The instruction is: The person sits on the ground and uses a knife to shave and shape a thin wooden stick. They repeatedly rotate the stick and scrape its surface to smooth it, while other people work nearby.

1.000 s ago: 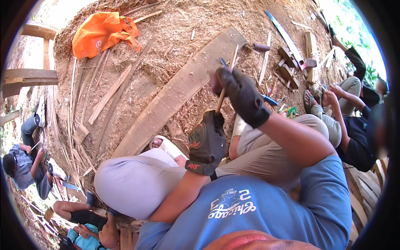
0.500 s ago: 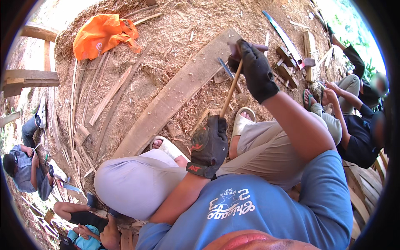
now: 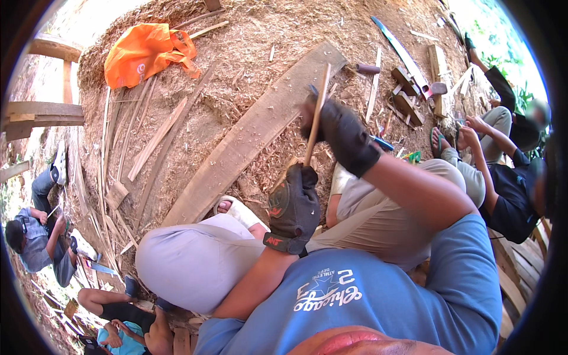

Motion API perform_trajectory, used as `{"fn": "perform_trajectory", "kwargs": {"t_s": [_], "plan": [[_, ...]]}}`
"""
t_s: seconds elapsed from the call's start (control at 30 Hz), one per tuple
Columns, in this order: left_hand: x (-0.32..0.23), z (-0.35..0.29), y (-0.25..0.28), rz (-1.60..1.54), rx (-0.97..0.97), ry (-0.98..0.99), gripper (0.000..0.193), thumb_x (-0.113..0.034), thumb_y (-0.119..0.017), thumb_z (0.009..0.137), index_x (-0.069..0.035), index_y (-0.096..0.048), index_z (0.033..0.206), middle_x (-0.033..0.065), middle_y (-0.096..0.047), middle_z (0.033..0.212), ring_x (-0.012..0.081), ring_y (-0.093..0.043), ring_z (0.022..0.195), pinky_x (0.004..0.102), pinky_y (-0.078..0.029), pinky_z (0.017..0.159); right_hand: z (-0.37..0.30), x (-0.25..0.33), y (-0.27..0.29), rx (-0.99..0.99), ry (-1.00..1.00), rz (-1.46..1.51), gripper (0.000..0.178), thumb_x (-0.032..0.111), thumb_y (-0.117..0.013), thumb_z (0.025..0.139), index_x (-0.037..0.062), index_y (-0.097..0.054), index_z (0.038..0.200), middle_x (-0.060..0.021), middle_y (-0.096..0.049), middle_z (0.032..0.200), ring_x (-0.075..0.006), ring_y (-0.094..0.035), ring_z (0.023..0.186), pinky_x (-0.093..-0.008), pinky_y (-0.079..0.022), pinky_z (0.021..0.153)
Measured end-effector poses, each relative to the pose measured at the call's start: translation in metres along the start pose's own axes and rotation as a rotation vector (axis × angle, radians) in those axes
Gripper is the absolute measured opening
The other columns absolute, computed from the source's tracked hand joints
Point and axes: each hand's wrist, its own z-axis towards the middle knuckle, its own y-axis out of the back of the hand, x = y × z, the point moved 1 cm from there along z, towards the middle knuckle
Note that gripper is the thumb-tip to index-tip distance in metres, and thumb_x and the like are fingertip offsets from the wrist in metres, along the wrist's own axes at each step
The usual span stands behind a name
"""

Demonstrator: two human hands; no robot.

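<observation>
My left hand (image 3: pixel 294 204), in a black glove, is closed around the lower end of a slim, light wooden stick (image 3: pixel 318 115). The stick points up and away, slightly to the right. Partway along it is my gloved right hand (image 3: pixel 346 136), smeared by motion, closed round a brown sheet (image 3: pixel 307 110) that looks like folded sandpaper. The sheet is pressed by the stick; its exact wrap is hidden by blur. Beneath the stick's upper part lies a long wide plank (image 3: pixel 236 139), sprinkled with shavings, slanting from my left knee toward the upper right.
An orange bag (image 3: pixel 145 53) lies at the upper left beside thin wood strips (image 3: pixel 160 139). To the right are a dark brown roll (image 3: pixel 368 68), wooden planes (image 3: pixel 407 106) and a saw (image 3: pixel 402 53). People sit at the right and lower left. Shavings cover the ground.
My right hand has slid down the stick toward my left hand, baring the stick's upper end and the brown roll. My left hand still grips the lower end.
</observation>
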Motion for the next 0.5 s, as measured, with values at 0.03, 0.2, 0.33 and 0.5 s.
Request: {"fn": "perform_trajectory", "kwargs": {"t_s": [0.03,0.2,0.33,0.5], "plan": [[-0.006,0.001,0.003,-0.022,-0.002,0.021,0.019,-0.022,-0.051,0.108,-0.007,-0.061,0.102,0.0187,-0.066,0.077,0.0431,-0.066,0.070,0.0540,-0.048,0.063,-0.003,-0.031,0.001,-0.043,-0.045,-0.083,0.044,0.054,-0.057,0.105,0.0102,-0.063,0.110,-0.0006,-0.064,0.092,-0.0136,-0.066,0.084,-0.0308,-0.055,0.072],[-0.006,-0.004,0.000,-0.601,0.206,0.277,0.026,-0.028,-0.047,0.112,-0.009,-0.060,0.102,0.0015,-0.056,0.069,0.0139,-0.053,0.055,0.0323,-0.042,0.051,0.023,0.003,0.042,-0.002,0.034,0.004,0.036,0.046,-0.052,0.108,0.0104,-0.059,0.110,-0.0011,-0.062,0.103,-0.0165,-0.067,0.095,-0.0333,-0.056,0.084],[-0.020,-0.001,0.011,-0.870,0.307,0.434,0.031,-0.032,-0.046,0.114,-0.009,-0.060,0.100,-0.0068,-0.044,0.067,0.0016,-0.038,0.054,0.0210,-0.032,0.047,0.016,0.041,0.027,0.060,0.131,0.078,0.033,0.041,-0.047,0.111,0.0096,-0.052,0.102,-0.0023,-0.058,0.102,-0.0193,-0.067,0.101,-0.0392,-0.057,0.092],[-0.019,-0.002,0.009,-0.917,0.325,0.454,0.031,-0.033,-0.045,0.114,-0.009,-0.059,0.100,-0.0056,-0.045,0.066,0.0033,-0.039,0.053,0.0230,-0.034,0.047,0.027,0.048,0.043,0.108,0.223,-0.023,0.041,0.038,-0.046,0.111,0.0039,-0.059,0.130,-0.0101,-0.066,0.120,-0.0215,-0.069,0.107,-0.0383,-0.058,0.093]]}}
